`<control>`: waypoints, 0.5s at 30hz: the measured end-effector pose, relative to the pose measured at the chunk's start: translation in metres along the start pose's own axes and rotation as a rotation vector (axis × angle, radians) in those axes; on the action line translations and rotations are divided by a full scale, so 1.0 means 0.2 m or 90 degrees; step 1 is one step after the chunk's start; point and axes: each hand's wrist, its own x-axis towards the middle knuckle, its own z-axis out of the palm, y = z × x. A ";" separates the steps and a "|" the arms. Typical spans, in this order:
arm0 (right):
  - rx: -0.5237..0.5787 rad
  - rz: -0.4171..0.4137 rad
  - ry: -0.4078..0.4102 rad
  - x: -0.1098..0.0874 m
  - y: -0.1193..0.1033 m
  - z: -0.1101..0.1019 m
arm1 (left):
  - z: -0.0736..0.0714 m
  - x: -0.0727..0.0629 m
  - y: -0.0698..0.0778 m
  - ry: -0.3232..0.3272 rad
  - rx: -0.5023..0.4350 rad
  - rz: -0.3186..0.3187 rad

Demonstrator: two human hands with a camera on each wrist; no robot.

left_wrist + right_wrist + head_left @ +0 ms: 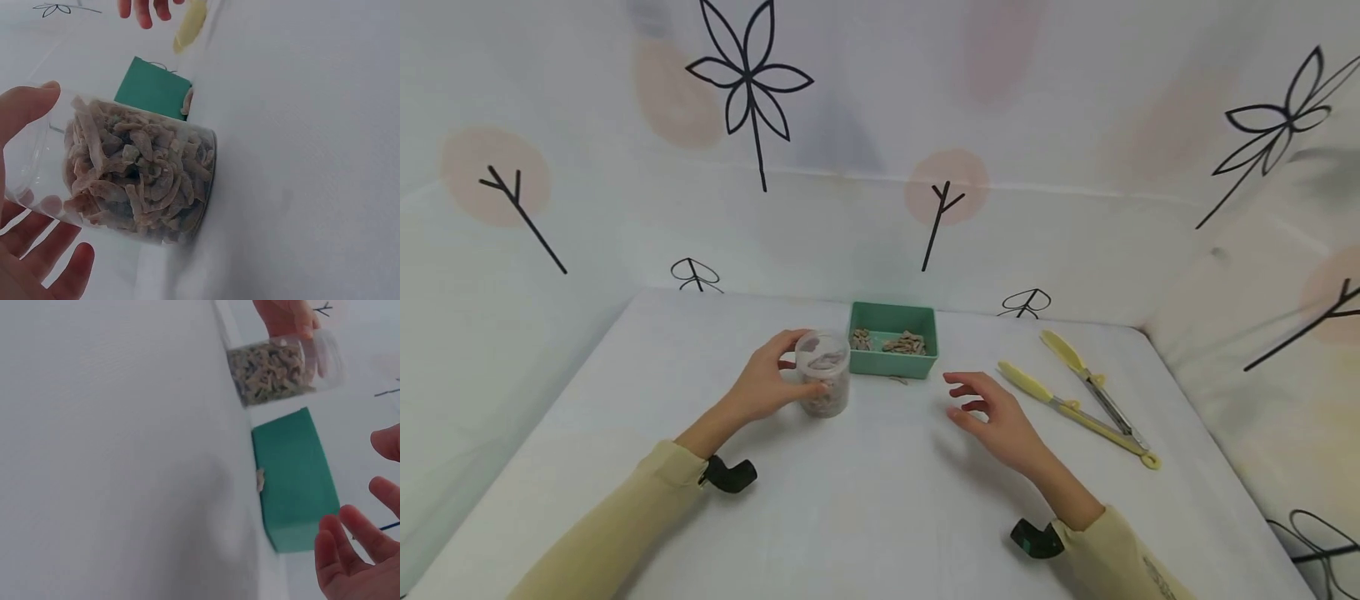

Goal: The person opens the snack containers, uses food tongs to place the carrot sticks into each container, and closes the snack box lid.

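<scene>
My left hand [765, 385] grips a clear plastic jar [824, 402], thumb on the near side and fingers round the far side. Short, brownish dried strips [140, 169] fill much of the jar, and its top shows no lid. The jar stands upright on the white table, just left of a green rectangular box [891, 364]. Inside the box lie two small heaps of similar strips [906, 343]. My right hand [997, 423] hovers over the table right of the box, fingers loosely bent with nothing in them.
Tongs with yellow tips [1028, 384] lie spread on the right side of the table. One loose strip [898, 380] lies in front of the box. Behind the table hangs a pale cloth [850, 233] with leaf drawings, and similar cloth stands along both sides.
</scene>
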 end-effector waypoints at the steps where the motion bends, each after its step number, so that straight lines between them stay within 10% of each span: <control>1: 0.001 0.002 0.001 -0.01 0.01 0.00 | 0.00 -0.01 0.00 0.000 0.002 -0.001; 8: -0.038 0.023 0.015 -0.08 0.07 -0.03 | -0.01 -0.07 -0.04 -0.003 0.045 0.001; 15: -0.162 -0.006 0.043 -0.14 0.09 -0.07 | -0.08 -0.17 -0.02 0.031 0.236 0.054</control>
